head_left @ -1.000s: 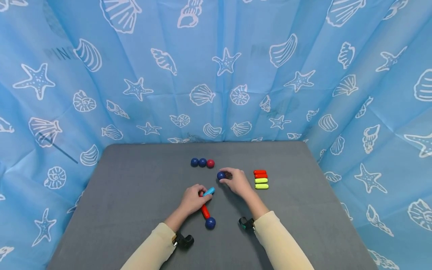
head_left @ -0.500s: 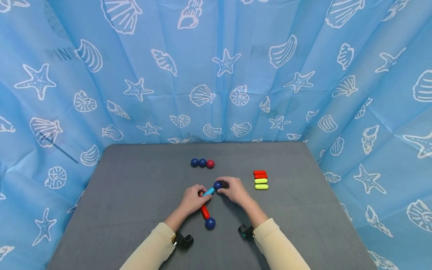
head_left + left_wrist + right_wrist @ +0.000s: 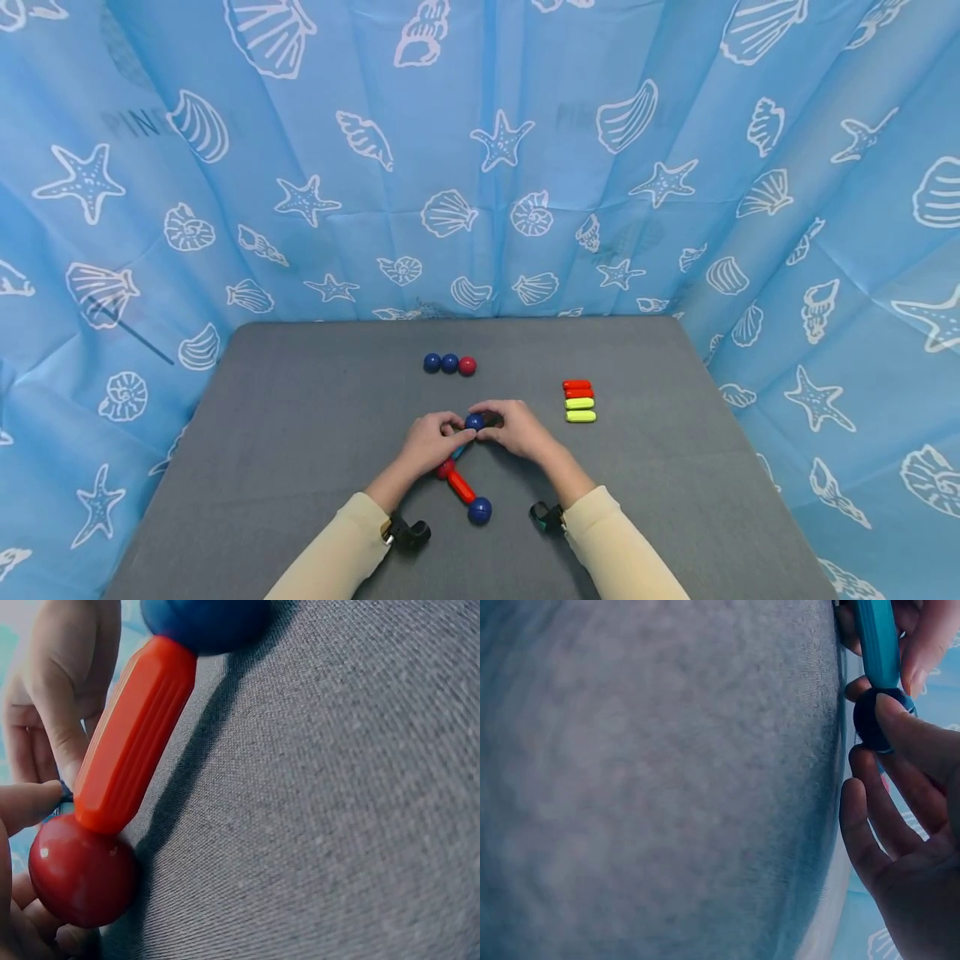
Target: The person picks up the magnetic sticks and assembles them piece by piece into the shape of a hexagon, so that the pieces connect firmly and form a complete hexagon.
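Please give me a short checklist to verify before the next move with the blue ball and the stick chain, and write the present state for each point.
1. Right hand pinches the blue ball: ok.
2. Left hand holds the light blue stick: ok; its fingers curl around it.
3. Blue ball meets the end of the light blue stick: ok in the right wrist view; whether it is firmly joined, cannot tell.
4. Red ball joined to the red stick: ok, they touch end to end.
5. Lower blue ball on the far end of the red stick: ok.
6. Spare sticks and the row of three balls apart from the hands: ok.
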A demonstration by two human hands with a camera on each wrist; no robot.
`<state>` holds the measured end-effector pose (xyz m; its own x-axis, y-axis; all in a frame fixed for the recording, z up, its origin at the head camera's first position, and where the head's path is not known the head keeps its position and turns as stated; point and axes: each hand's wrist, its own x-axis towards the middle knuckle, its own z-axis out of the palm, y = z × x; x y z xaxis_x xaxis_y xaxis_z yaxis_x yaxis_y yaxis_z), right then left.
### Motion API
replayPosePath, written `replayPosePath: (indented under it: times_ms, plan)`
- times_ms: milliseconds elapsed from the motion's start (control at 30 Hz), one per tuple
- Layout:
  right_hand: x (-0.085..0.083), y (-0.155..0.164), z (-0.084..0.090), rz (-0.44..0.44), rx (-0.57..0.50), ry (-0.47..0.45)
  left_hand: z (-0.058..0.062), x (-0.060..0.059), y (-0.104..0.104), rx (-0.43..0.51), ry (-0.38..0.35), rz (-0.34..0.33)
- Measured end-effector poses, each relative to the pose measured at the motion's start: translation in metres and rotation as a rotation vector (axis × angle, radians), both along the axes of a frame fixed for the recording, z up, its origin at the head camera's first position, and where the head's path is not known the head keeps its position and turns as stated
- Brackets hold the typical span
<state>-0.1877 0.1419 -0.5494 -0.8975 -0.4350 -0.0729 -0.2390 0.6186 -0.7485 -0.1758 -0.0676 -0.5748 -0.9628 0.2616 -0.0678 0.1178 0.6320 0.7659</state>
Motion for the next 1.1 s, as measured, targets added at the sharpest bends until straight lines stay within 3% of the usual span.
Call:
replayPosePath:
  times_ms: [200,567,733,1100]
  plan:
    - [0.000,0.009,0.002,-0.002,-0.041,0.000,-0.002,-0.001,-0.001,0.005,-0.036,0.011]
    - [0.011,0.054,0.012,-0.262,0.031,0.203,-0.005,0.000,-0.002,0.043,-0.040,0.002]
    - [0.017,0.080,0.011,-0.314,0.046,0.269,-0.005,-0.002,-0.003,0.042,-0.040,-0.002]
    - [0.026,0.111,0.009,-0.414,0.112,0.305,-0.004,-0.001,-0.001,0.032,-0.032,-0.005]
